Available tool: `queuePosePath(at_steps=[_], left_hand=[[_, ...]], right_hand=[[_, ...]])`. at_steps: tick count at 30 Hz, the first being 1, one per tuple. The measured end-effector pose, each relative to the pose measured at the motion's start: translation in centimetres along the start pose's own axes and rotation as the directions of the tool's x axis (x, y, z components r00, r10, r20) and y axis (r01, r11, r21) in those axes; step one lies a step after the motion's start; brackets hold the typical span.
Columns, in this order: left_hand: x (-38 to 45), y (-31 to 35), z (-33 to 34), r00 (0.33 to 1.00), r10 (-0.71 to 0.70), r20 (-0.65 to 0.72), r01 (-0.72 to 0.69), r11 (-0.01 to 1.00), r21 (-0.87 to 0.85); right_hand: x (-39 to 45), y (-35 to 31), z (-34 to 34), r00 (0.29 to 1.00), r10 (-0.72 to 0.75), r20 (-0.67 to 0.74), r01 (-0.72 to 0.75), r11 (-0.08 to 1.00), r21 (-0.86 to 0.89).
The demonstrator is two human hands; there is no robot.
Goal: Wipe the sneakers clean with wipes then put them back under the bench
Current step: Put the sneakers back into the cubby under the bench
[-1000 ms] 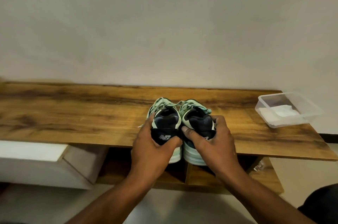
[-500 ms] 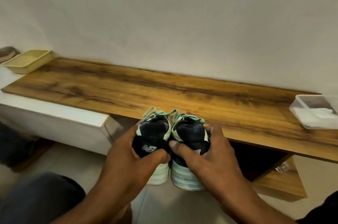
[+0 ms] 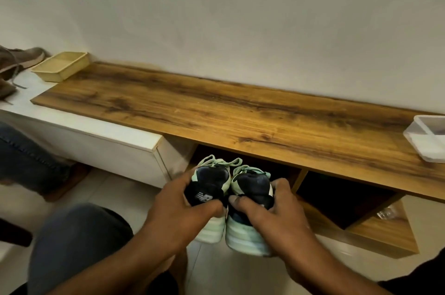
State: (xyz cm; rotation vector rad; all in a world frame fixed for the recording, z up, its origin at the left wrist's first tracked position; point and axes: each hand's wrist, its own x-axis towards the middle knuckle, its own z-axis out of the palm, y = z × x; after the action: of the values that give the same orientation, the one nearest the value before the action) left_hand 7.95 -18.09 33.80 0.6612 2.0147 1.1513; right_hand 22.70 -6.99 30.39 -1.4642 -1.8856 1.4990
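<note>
Head view: left hand (image 3: 178,212) and right hand (image 3: 272,212) grip sneakers (image 3: 231,200) by heels, fingers curled round collars, pair in air at 6 o'clock before table (image 3: 216,111). Put-back step; next: slide into dark cubby (image 3: 265,169) at 12 o'clock.

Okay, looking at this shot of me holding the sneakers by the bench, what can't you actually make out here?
Head view only:
- Toes of the sneakers: hidden behind their own heels.
- Heels where the left hand and right hand have their grip: covered by fingers.
- Clear container: cut off by the right edge; contents unclear.
- Compartment under the bench: too dark to see inside.
- Brown shoe: cut off by the left edge.
</note>
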Motion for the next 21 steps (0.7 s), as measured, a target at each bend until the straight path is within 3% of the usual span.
queuePosePath(at_steps=[7, 13, 21], left_hand=[[7.5, -2.6, 4.1, 0.995, -0.098, 0.032, 0.101, 0.992, -0.073], [14.6, -6.3, 6.9, 0.991, -0.124, 0.042, 0.122, 0.992, 0.042], [20.4, -10.7, 10.1, 0.982, -0.162, 0.094, 0.156, 0.985, 0.072]], right_hand=[[7.8, 3.4, 1.0, 0.992, 0.104, -0.07, -0.11, 0.99, -0.084], [13.0, 6.9, 3.0, 0.975, 0.176, -0.133, -0.189, 0.978, -0.086], [17.6, 11.6, 5.3, 0.954, 0.24, -0.182, -0.264, 0.956, -0.124]])
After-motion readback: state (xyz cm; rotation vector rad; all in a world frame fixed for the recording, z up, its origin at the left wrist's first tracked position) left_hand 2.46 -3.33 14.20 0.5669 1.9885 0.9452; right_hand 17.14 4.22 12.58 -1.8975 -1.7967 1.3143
